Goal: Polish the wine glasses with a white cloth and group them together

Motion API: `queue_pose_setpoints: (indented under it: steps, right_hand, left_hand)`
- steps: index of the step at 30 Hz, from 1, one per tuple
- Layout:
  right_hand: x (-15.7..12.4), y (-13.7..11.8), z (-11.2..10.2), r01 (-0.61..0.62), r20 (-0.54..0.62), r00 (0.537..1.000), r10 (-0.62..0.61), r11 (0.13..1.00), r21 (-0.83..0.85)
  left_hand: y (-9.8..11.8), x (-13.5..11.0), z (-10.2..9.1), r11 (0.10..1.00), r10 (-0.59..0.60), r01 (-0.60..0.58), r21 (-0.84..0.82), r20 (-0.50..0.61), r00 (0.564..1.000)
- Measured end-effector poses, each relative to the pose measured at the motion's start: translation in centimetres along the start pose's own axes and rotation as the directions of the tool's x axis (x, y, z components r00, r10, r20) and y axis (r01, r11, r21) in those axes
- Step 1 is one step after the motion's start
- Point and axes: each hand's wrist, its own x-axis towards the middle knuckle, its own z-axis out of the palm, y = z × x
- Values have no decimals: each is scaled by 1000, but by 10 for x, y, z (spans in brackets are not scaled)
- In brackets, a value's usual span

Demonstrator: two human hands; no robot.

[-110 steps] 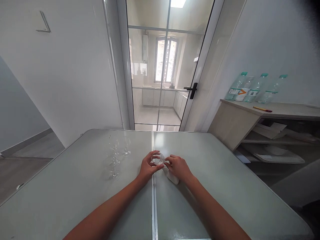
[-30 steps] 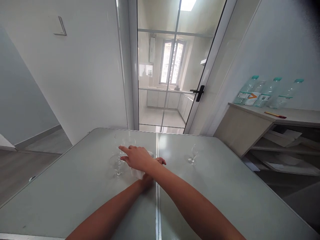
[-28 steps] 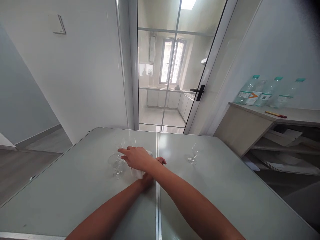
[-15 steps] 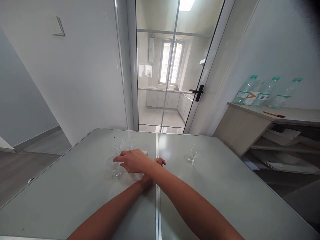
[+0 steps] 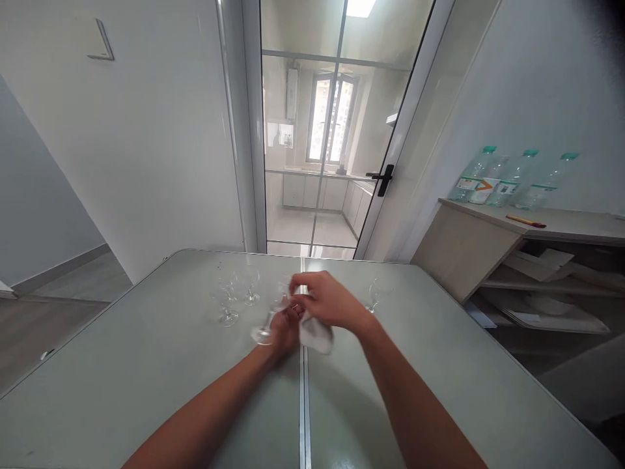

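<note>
Both of my hands meet near the table's centre seam. My left hand (image 5: pixel 284 329), palm turned up and slightly blurred, is closed about a clear stemmed glass (image 5: pixel 262 335), which leans with its foot toward me. Just above and to the right, my right hand (image 5: pixel 319 298) curls its fingers by the glass's bowl; whether they touch it I cannot tell. A white cloth (image 5: pixel 316 335) hangs beneath my right hand, gripped by it. On the left stand several other stemmed glasses, among them a nearer glass (image 5: pixel 228 317) and a farther glass (image 5: pixel 251 298). Behind my right wrist is another stemmed glass (image 5: pixel 374 296), partly hidden.
The pale table (image 5: pixel 195 384) has a metal seam (image 5: pixel 304 417) down its middle. At right, a shelf unit (image 5: pixel 476 241) carries several plastic bottles (image 5: pixel 505 185) and a thin brush (image 5: pixel 526 221). Beyond the table stands a glass door (image 5: pixel 319 150) with a black handle (image 5: pixel 385 179).
My right hand has drawn back from the left glasses to the centre, uncrossing my arms. One stemmed glass has come with it into my left hand. The cloth has shifted right.
</note>
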Motion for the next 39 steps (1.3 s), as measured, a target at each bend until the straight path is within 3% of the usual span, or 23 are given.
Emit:
queue_pose_setpoints:
  steps: [1, 3, 6, 8, 11, 13, 19, 22, 24, 25, 27, 29, 33, 37, 39]
  right_hand:
    - [-13, 5, -9, -55, -13, 998, 55, 998, -7]
    - [-33, 17, -18, -178, -26, 984, 177, 983, -49]
    - [-50, 35, -10, -295, -11, 955, 295, 955, -29]
    - [-54, 45, 2, -351, -86, 931, 354, 935, 48]
    - [-55, 56, 24, -433, -305, 831, 466, 885, 173]
    - [-56, 59, 37, -421, -358, 793, 493, 868, 264]
    - [-67, 67, 54, -247, -272, 849, 453, 795, 554]
    - [-74, 76, 55, -354, -264, 780, 567, 749, 560]
    - [-79, 80, 59, -466, -164, 727, 667, 654, 597]
    - [-82, 81, 61, -503, -71, 727, 683, 600, 623]
    - [-87, 81, 66, -526, 124, 766, 631, 504, 686]
    - [-91, 81, 67, -501, 229, 809, 541, 432, 750]
    - [-94, 80, 59, -374, 200, 861, 468, 315, 873]
    - [-92, 79, 55, -410, 343, 843, 414, 85, 908]
    - [-92, 80, 59, -437, 395, 841, 369, 34, 899]
  left_hand:
    - [4, -2, 0, 999, -3, 4, -39, 16, 1000]
    - [8, -9, 0, 988, -57, 78, -130, 161, 985]
    - [7, -19, 3, 996, -83, 84, 14, 343, 936]
    - [3, -22, 6, 994, -53, 17, 108, 340, 939]
    - [-3, -21, 10, 990, 30, -60, 131, 224, 974]
    - [-5, -20, 12, 988, 52, -74, 137, 158, 986]
    - [-7, -19, 16, 989, 50, -69, 134, 135, 990]
    - [-3, -19, 15, 988, 123, -130, 84, 83, 989]
    - [0, -18, 13, 985, 165, -167, 43, 59, 985]
    - [1, -18, 13, 984, 173, -175, 27, 60, 983]
    - [2, -19, 12, 985, 173, -174, 1, 73, 982]
    - [3, -19, 11, 987, 160, -159, -15, 84, 984]
    - [5, -21, 8, 991, 133, -130, -33, 109, 985]
    - [8, -22, 2, 995, 68, -53, -87, 180, 981]
    - [9, -22, 0, 994, 63, -42, -103, 209, 976]
